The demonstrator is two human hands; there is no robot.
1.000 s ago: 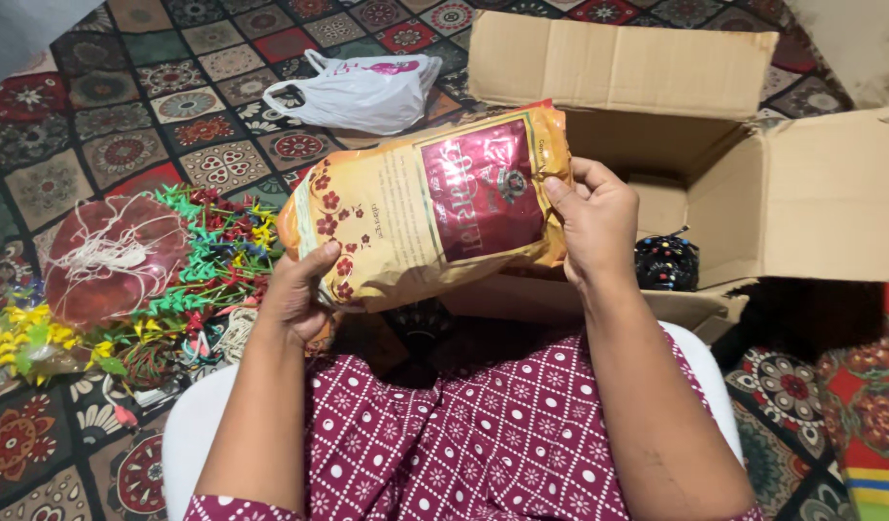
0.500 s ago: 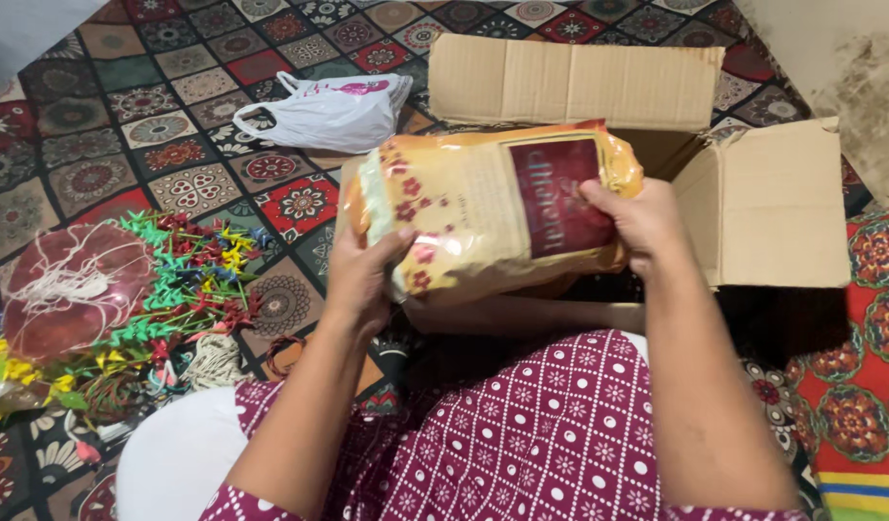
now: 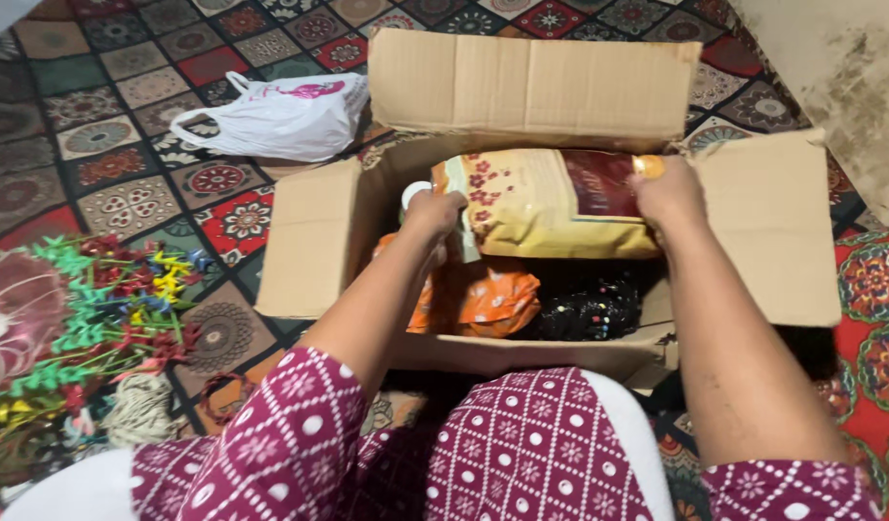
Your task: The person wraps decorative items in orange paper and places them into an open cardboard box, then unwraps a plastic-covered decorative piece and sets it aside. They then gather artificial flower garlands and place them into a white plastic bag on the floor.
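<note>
Orange cloth bundle [image 3: 483, 294] at near wall of open brown cardboard box [image 3: 319, 241], left hand [image 3: 435, 210] and right hand [image 3: 668, 193] fingers curled gripping ends of yellow-and-maroon plastic bag [image 3: 550, 205] inside box, white plastic carrier bag [image 3: 275, 118] beyond far-left corner

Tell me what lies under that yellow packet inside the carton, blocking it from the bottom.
Both the left hand and right hand grip the yellow packet inside the carton. Below it lie an orange bag and a black bundle.

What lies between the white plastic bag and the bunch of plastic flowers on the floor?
Head view: only bare patterned rug lies between the white plastic bag and the plastic flowers; nothing rests on that stretch.
</note>
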